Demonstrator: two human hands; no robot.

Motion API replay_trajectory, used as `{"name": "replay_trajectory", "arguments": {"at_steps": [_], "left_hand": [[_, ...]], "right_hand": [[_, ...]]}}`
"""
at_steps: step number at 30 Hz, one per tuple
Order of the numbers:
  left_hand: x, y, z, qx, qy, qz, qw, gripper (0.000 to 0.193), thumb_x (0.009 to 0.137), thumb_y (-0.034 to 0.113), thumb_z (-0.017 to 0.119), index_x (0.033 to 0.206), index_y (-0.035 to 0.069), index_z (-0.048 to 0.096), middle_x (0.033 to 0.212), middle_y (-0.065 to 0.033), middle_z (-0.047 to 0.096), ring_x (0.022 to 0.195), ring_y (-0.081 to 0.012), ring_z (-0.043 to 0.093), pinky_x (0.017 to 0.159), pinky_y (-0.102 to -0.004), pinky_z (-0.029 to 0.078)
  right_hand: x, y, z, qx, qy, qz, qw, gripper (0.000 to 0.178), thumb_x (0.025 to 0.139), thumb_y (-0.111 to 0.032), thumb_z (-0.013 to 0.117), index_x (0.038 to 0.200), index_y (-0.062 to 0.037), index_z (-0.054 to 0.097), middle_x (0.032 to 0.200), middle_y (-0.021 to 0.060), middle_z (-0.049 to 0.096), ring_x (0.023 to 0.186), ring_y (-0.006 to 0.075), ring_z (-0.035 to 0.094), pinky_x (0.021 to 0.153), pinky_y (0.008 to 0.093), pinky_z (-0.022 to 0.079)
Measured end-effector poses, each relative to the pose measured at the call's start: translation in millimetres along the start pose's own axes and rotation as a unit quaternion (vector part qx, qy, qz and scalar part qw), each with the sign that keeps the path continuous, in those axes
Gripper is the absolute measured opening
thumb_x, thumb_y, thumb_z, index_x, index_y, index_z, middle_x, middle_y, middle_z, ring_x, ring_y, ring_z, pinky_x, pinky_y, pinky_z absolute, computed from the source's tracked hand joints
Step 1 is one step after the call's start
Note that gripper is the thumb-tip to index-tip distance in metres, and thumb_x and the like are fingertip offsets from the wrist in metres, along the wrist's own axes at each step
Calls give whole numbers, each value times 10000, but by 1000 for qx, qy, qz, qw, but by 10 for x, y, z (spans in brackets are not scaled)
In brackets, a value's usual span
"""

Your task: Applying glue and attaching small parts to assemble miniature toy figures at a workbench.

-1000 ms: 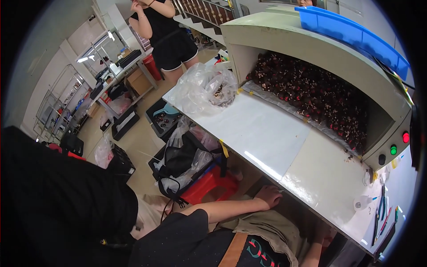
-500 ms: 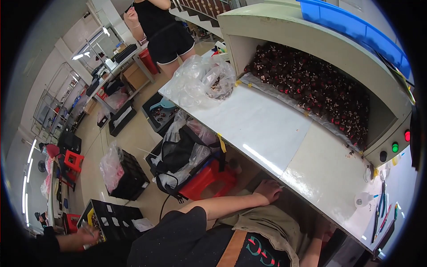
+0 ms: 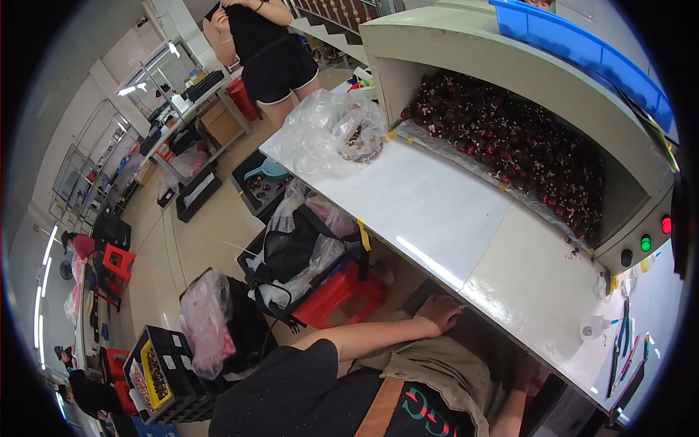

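My left hand [image 3: 438, 315] rests in my lap just under the front edge of the white worktable [image 3: 415, 211]. Its fingers are curled, with a small pale bit at their tips that I cannot make out. My right hand [image 3: 527, 373] is in the shadow below the tabletop, its fingers hidden. On the table's far side, a pale box-shaped machine [image 3: 444, 36] has a wide opening. A heap of dark round pieces [image 3: 502, 146], flecked with red and pale bits, fills it. Clear plastic bags [image 3: 313, 135] lie at the table's far left corner.
Left of the table are a crate with a black bag [image 3: 295, 244], a red stool [image 3: 342, 295], a plastic bag of pink material [image 3: 206, 324] and stacked black crates [image 3: 171, 357]. A person [image 3: 273, 58] stands beyond. Pliers [image 3: 625, 328] and a small bottle [image 3: 593, 328] lie right.
The bag of pink material and its black crate have shifted right and nearer. Another person's hand has left the lower left, uncovering a yellow tray. The standing person's arms moved; my hands stayed still.
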State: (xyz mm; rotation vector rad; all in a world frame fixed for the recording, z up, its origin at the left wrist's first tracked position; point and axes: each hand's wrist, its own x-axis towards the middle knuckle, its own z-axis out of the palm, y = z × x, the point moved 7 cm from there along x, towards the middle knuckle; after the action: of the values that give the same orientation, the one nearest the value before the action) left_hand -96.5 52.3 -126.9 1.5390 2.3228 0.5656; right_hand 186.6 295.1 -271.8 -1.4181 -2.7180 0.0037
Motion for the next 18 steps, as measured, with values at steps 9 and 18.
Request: {"name": "replay_trajectory", "arguments": {"at_steps": [9,18], "left_hand": [[11,9,26,-7,6,-1,1000,249,826,256,532,1025,145,632,1055,-53,618,1107,-240,512,962,-423,355],[-7,2,-28,-12,5,-17,1000,234,810,233,547,993,134,655,1051,-39,610,1133,-226,490,972,-413,348]], "right_hand": [[-10,103,78,-29,-44,24,998,575,891,-545,418,1252,-110,518,1147,217,582,982,408,596,779,526,506],[-7,-56,-167,6,-27,41,999,557,887,-536,420,1168,-86,588,1086,241,608,965,416,602,790,518,504]]}}
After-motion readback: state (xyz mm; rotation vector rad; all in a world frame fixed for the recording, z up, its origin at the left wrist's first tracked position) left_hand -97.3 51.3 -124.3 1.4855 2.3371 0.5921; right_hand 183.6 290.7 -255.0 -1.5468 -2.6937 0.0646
